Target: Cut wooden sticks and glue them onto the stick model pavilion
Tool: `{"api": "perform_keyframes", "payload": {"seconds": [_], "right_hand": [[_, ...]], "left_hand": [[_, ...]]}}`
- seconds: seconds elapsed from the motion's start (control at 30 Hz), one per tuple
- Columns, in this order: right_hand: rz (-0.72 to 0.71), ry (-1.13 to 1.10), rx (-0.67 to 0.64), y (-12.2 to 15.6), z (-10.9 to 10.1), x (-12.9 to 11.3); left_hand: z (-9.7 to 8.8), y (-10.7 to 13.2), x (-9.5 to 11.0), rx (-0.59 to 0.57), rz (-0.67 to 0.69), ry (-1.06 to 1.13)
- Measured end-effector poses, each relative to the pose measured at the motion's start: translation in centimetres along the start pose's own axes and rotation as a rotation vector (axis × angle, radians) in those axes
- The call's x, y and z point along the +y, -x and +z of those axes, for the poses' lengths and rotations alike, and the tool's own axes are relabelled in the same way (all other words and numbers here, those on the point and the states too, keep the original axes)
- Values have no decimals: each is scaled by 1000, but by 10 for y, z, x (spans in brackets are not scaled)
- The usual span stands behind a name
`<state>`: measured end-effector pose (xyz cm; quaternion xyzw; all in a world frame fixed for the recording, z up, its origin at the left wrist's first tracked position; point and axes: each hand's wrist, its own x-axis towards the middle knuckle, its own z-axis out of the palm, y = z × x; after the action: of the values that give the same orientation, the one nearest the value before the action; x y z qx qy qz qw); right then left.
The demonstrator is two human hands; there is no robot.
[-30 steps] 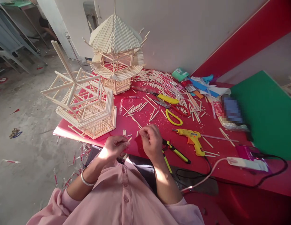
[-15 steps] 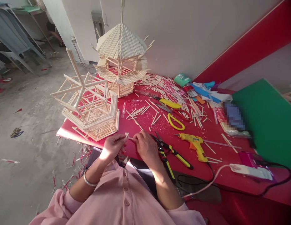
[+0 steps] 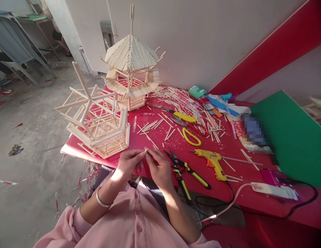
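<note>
My left hand (image 3: 128, 164) and my right hand (image 3: 158, 168) meet at the table's front edge, fingertips together. Between them they pinch a small piece of wooden stick (image 3: 146, 150), mostly covered by the fingers. Left of my hands stands an open six-sided frame of wooden sticks (image 3: 95, 141), with a long upright post. Behind it is a roofed stick pavilion (image 3: 130, 55). Just right of my right hand lie black-and-yellow cutting pliers (image 3: 181, 162), their jaws apart. A yellow hot glue gun (image 3: 213, 160) rests beyond them, a glue stick in its back.
Loose sticks (image 3: 151, 126) are scattered over the red table (image 3: 139, 137). Scissors with yellow handles (image 3: 192, 136) lie mid-table. At right are a white power strip (image 3: 274, 190) with cords and a green board (image 3: 287, 137). Litter and a chair (image 3: 18, 44) are on the floor at left.
My hands have come closer together, and their fingertips now cover most of the small stick piece that showed between them. The view has shifted slightly; the tools and models stay put.
</note>
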<state>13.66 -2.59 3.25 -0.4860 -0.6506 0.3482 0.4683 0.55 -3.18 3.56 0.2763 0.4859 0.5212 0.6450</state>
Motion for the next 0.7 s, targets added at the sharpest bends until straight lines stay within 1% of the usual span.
{"api": "perform_keyframes", "payload": {"seconds": [0.07, 0.13, 0.23, 0.33, 0.47, 0.53, 0.63, 0.7], "right_hand": [[17, -10, 13, 2, 1, 2], [78, -65, 7, 3, 0, 5], [179, -183, -30, 4, -3, 10], [229, -241, -48, 4, -5, 13], [246, -245, 26, 6, -2, 11], [288, -333, 41, 7, 0, 10], [369, -489, 10, 8, 1, 10], [380, -516, -5, 9, 0, 10]], "left_hand": [[0, 0, -1, 20, 20, 3], [-1, 0, -2, 19, -1, 38], [-2, 0, -3, -59, -101, 119], [-2, -1, -4, -114, -163, 159], [-2, -1, -7, -121, -147, 167], [-1, 0, -7, -133, -167, 183], [0, 2, -5, -146, -217, 193], [1, 3, -3, -149, -231, 194]]}}
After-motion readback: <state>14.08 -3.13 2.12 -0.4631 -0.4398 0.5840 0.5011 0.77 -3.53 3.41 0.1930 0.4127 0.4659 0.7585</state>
